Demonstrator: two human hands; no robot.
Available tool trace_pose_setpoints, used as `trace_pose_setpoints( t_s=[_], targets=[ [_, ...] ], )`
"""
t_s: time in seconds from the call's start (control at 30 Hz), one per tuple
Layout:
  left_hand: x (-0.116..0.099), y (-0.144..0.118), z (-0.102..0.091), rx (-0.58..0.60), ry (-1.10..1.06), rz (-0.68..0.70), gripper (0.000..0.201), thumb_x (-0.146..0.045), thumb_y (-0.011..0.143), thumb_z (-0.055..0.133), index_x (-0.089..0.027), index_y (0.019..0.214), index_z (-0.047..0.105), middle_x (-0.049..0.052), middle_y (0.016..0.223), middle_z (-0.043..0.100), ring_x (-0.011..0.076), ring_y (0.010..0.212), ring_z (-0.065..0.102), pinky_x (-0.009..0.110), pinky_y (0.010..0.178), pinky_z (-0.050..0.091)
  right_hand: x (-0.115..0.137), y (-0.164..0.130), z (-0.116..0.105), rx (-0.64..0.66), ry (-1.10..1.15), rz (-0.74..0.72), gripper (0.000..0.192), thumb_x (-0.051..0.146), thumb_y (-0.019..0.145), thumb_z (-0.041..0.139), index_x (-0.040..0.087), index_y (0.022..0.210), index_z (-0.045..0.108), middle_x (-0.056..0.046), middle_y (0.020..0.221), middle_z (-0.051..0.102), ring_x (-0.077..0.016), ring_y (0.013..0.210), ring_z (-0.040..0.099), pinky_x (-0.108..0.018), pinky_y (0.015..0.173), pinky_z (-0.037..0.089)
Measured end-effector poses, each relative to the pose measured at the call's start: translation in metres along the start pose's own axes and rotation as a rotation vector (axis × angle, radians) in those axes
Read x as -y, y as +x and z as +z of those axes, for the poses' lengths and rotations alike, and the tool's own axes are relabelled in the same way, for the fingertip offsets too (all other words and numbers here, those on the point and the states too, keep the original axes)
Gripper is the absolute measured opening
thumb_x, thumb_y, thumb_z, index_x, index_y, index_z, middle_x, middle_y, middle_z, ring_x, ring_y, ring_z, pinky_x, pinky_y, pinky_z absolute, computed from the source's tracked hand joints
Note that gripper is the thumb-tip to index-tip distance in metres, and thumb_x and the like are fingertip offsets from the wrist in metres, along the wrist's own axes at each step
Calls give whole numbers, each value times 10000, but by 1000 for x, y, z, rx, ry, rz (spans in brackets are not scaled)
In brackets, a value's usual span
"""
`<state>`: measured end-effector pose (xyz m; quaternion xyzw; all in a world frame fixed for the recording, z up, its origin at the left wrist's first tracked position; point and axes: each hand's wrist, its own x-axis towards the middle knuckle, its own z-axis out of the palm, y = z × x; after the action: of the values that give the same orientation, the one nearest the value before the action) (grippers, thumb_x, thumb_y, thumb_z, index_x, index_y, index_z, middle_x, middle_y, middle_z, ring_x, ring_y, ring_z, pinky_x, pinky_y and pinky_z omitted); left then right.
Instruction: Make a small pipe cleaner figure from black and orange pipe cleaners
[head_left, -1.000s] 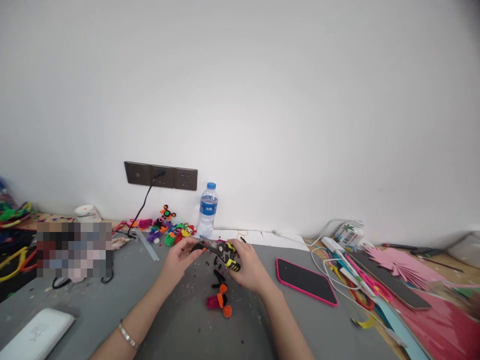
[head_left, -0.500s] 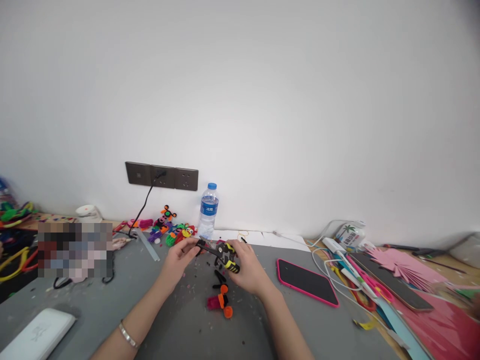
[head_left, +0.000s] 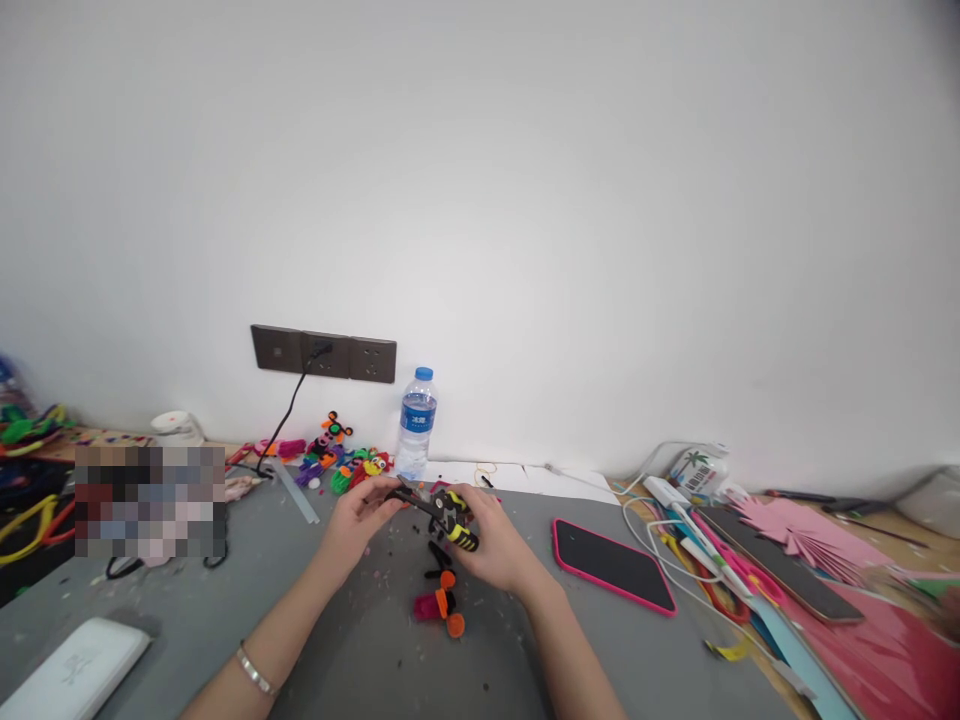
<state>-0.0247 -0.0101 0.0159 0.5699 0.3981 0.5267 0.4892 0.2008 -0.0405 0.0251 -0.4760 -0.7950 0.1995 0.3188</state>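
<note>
Both hands' fingers (head_left: 375,503) shut on yellow-black pliers (head_left: 444,511)

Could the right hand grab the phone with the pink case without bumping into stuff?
Probably yes. The phone lies flat on the grey table just beside the right hand, with bare table between them. But that hand is holding the yellow-and-black pliers, so it would have to let go first.

Your right hand (head_left: 496,540) covers cutter (head_left: 448,512) handles; blade tip too small to read. Piece pinched in your left hand (head_left: 358,520): can't tell what. Pixelated patch (head_left: 150,500) hides desk clutter at left. White device (head_left: 71,672) cut off by bottom-left edge. Bottle (head_left: 417,422) label unreadable.
</note>
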Motion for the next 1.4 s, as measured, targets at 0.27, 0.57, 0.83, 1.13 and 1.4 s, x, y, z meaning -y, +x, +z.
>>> trace_pose_setpoints(
  t_s=[0.27, 0.57, 0.83, 1.13, 1.4],
  targets=[
    [-8, -1, 2, -16, 33, -17, 275, -365, 672, 744, -182, 872, 697, 85, 948, 754, 262, 954, 686, 366, 859, 557, -1, 1, -1, -28, -49, -10, 558, 102, 691, 599, 254, 1220, 512, -61, 1173, 605, -266, 1075, 524, -405, 934, 388],
    [2, -1, -1, -30, 24, -53, 317, -400, 675, 755, -170, 890, 718, 94, 937, 760, 265, 921, 696, 345, 802, 563, 3, 0, -3, -10, -18, -6, 537, 108, 705, 601, 253, 1213, 505, -68, 1192, 603, -272, 1099, 525, -409, 950, 381],
    [-1, -1, 1, -57, 4, -77, 365, -444, 657, 761, -168, 893, 717, 97, 921, 767, 274, 896, 707, 359, 783, 573, 4, 1, -3, -39, -68, -23, 555, 90, 688, 593, 254, 1211, 502, -61, 1167, 606, -261, 1069, 531, -391, 925, 389],
    [-5, -2, 3, -60, -31, -58, 309, -408, 631, 775, -176, 824, 706, 71, 860, 751, 253, 861, 697, 352, 792, 572, 3, 2, -3, -40, -127, -1, 460, 87, 664, 565, 255, 1091, 525, -37, 1035, 645, -244, 926, 561, -338, 820, 392],
    [-4, -3, 2, -61, 30, -23, 278, -386, 655, 765, -161, 805, 700, 69, 823, 730, 225, 812, 669, 317, 749, 548, 3, 4, -6, -27, -185, 0, 417, 63, 622, 533, 243, 997, 496, -17, 901, 648, -222, 830, 585, -293, 756, 377]
  ],
)
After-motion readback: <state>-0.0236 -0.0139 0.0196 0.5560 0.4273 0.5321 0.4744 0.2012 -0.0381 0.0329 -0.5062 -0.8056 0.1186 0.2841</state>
